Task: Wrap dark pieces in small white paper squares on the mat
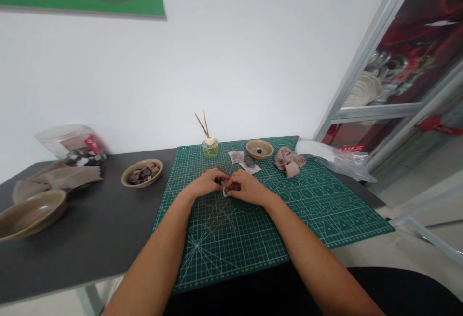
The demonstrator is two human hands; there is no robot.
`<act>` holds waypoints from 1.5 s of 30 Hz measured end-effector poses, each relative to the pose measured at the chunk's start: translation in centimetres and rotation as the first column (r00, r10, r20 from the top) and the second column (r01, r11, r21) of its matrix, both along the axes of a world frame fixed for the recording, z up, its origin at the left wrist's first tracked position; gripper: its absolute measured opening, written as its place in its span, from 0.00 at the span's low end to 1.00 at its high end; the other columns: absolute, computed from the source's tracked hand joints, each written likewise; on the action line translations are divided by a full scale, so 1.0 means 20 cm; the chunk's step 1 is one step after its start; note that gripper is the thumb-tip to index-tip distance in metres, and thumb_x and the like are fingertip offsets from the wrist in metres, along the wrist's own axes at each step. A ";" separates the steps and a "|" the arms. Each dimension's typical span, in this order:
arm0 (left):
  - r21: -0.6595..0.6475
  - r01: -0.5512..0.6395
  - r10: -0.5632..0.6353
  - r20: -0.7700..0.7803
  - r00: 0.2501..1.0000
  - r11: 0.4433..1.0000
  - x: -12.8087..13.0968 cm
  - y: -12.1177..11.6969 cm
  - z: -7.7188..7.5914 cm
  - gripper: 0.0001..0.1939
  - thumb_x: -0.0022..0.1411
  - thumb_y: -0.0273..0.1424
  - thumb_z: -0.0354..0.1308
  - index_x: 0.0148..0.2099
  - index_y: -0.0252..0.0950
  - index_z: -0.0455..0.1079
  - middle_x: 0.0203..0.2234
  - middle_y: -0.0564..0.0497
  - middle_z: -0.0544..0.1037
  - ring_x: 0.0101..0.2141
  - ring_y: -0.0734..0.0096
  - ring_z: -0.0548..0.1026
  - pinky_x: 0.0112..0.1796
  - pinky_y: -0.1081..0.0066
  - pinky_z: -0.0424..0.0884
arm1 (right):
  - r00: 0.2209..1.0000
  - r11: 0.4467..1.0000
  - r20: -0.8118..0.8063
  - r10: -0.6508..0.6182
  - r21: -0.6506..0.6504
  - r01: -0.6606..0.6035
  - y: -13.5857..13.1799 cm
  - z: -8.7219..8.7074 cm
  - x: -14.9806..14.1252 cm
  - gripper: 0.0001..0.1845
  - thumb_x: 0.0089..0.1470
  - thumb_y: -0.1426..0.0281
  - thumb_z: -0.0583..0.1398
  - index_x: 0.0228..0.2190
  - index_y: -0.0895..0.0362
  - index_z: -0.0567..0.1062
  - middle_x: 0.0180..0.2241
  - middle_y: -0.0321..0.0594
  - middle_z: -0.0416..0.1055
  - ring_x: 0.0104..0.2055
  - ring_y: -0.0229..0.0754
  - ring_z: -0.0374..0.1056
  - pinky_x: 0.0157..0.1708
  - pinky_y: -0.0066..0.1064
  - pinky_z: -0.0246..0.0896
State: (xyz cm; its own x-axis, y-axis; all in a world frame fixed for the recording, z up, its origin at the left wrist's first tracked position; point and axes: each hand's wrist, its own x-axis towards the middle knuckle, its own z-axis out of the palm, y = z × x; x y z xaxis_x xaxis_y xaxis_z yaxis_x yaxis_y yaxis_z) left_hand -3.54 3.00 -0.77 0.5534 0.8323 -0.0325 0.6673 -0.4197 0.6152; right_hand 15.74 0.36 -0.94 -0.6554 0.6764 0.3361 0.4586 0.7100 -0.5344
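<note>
White, a small piece (224, 192) lies between left hand (207, 183) and right hand (249, 186), fingers curled inward (whether gripping, I cannot tell).

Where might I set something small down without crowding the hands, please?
Bare cutting mat shows between the forearms and, right of them, below the crumpled cloth; bare dark tabletop lies nearer than the bowl of brown chunks. Beyond the right hand it is crowded: white squares, dark lump, small bowl.

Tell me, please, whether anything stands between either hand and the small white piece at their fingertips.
Nothing visible does: the left hand and right hand are both at the small white piece over the green mat, though they partly hide it.
</note>
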 end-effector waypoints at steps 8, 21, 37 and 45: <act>0.003 -0.003 0.003 0.011 1.000 1.000 -0.01 0.01 -0.01 0.20 0.47 0.24 0.57 0.45 0.35 0.74 0.37 0.49 0.73 0.39 0.65 0.70 0.43 0.68 0.65 | 1.000 1.000 -0.001 -0.009 0.011 0.009 0.01 -0.01 -0.01 0.05 0.44 0.75 0.65 0.28 0.58 0.75 0.28 0.37 0.69 0.35 0.40 0.62 0.38 0.32 0.56; 0.019 -0.003 0.003 -0.004 1.000 1.000 -0.01 0.00 -0.02 0.20 0.47 0.23 0.57 0.45 0.37 0.74 0.37 0.50 0.73 0.40 0.66 0.70 0.44 0.69 0.65 | 0.998 0.997 -0.009 -0.064 0.034 0.064 0.00 0.00 -0.01 0.05 0.43 0.77 0.65 0.25 0.58 0.75 0.28 0.37 0.70 0.35 0.40 0.62 0.38 0.32 0.55; -0.001 -0.012 0.012 0.000 1.000 1.000 0.00 0.00 0.00 0.19 0.47 0.24 0.57 0.44 0.36 0.74 0.37 0.50 0.73 0.39 0.66 0.70 0.43 0.69 0.65 | 1.000 1.000 -0.009 0.011 0.014 -0.011 0.01 -0.01 -0.01 0.06 0.44 0.75 0.65 0.28 0.57 0.76 0.29 0.36 0.70 0.36 0.40 0.62 0.39 0.32 0.55; -0.008 -0.013 0.013 0.001 1.000 1.000 0.00 0.00 0.00 0.20 0.47 0.22 0.57 0.45 0.35 0.74 0.37 0.49 0.73 0.40 0.66 0.70 0.43 0.69 0.65 | 1.000 1.000 0.002 0.003 -0.010 -0.003 0.00 0.00 -0.01 0.05 0.44 0.75 0.65 0.27 0.57 0.75 0.29 0.36 0.70 0.36 0.40 0.62 0.39 0.32 0.55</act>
State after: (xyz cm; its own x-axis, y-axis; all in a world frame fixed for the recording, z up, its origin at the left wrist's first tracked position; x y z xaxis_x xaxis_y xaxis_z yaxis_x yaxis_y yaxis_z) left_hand -3.53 2.97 -0.81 0.5429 0.8389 -0.0385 0.6720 -0.4064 0.6191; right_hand 15.55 0.43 -0.96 -0.6582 0.6778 0.3277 0.4577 0.7058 -0.5408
